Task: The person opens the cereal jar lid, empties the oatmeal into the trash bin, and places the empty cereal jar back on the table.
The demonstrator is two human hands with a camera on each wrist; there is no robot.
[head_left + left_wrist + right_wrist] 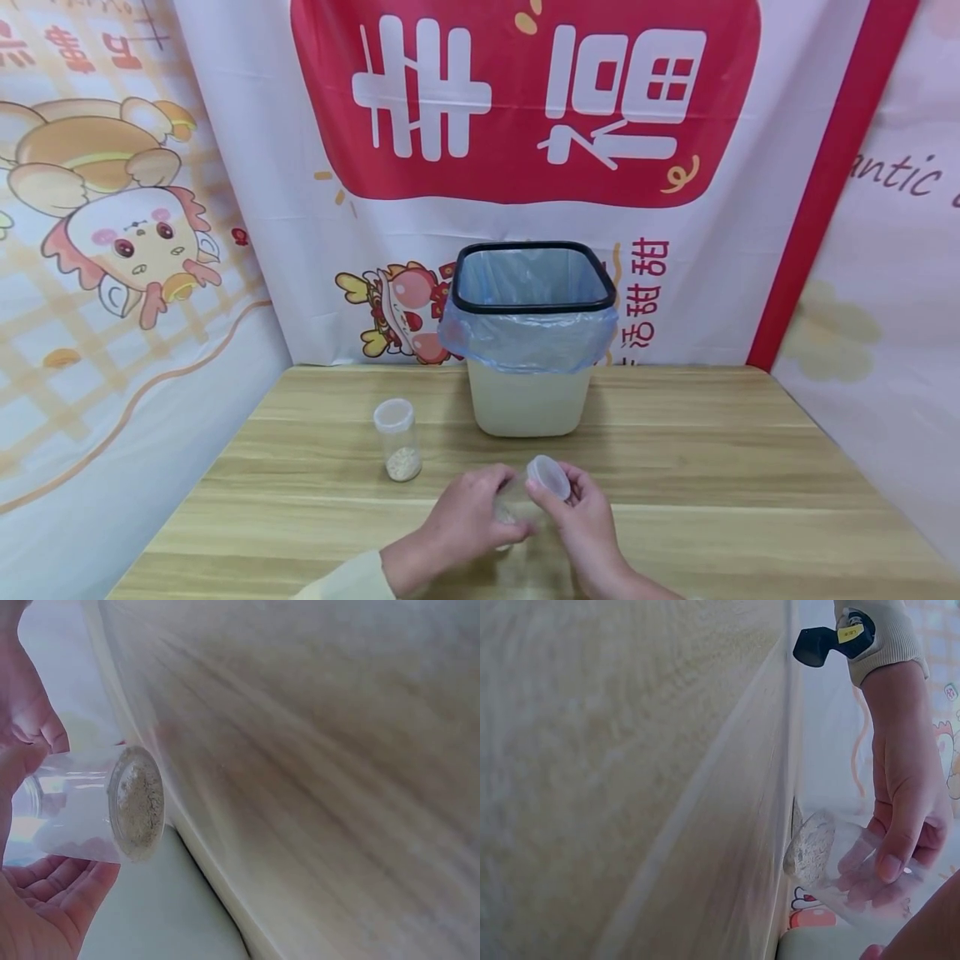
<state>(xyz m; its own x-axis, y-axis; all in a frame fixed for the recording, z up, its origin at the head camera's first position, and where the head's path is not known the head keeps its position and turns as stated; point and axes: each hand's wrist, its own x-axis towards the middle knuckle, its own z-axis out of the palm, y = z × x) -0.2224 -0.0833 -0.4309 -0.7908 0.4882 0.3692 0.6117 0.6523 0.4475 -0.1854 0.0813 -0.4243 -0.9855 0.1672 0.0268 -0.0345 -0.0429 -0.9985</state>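
Toward the counter's (720, 475) near edge, the left hand's (465, 518) grip curled round a clear plastic jar (86, 780) with pale grains at its base; the right hand (591, 521) pinched a translucent lid (550, 477). The jar looked light, stiff and slick, probably best held gently mid-wall. Beyond stood a second jar (396, 442), then a lined trash bin (528, 404) nearer the far edge.

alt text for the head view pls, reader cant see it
A person's left hand grips a clear jar while the right hand holds its translucent lid. Behind them on a wood-grain table, a second jar with pale contents stands left of a bin with a blue liner.
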